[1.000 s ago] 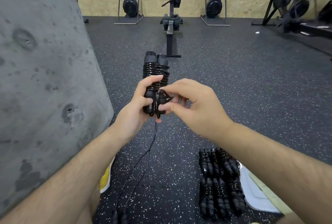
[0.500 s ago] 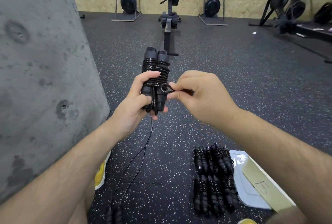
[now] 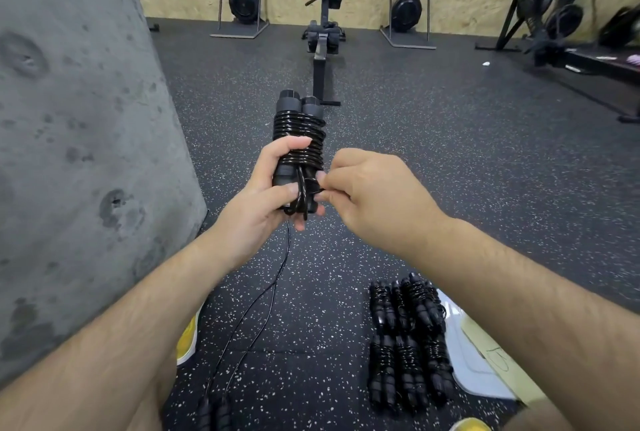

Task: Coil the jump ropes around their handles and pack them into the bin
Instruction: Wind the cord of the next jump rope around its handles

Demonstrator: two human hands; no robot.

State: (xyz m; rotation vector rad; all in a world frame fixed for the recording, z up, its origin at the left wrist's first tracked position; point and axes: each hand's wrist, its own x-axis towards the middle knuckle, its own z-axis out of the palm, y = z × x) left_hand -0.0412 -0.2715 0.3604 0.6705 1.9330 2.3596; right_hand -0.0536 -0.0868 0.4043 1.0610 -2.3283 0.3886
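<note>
Gripping a pair of black plastic jump-rope handles (image 3: 299, 108) upright and side by side, the left hand (image 3: 263, 202) has fingers and thumb curled round their lower half. Glossy black cord (image 3: 301, 134) is wound in tight turns around the handles, leaving both caps bare. The right hand (image 3: 374, 195) pinches a short loop of that cord beside the handles' lower end, fingers curled in. Two thin black strands (image 3: 249, 323) run down from under the left hand to a second pair of black handles (image 3: 214, 413) on the speckled black rubber floor (image 3: 450, 153). A cluster of wound black rope bundles (image 3: 408, 340) lies in two rows under the right forearm, touching a white plastic piece (image 3: 474, 371). A grey concrete pillar (image 3: 69, 153) crowds the left; open floor runs ahead to a black rowing machine (image 3: 323, 50).
</note>
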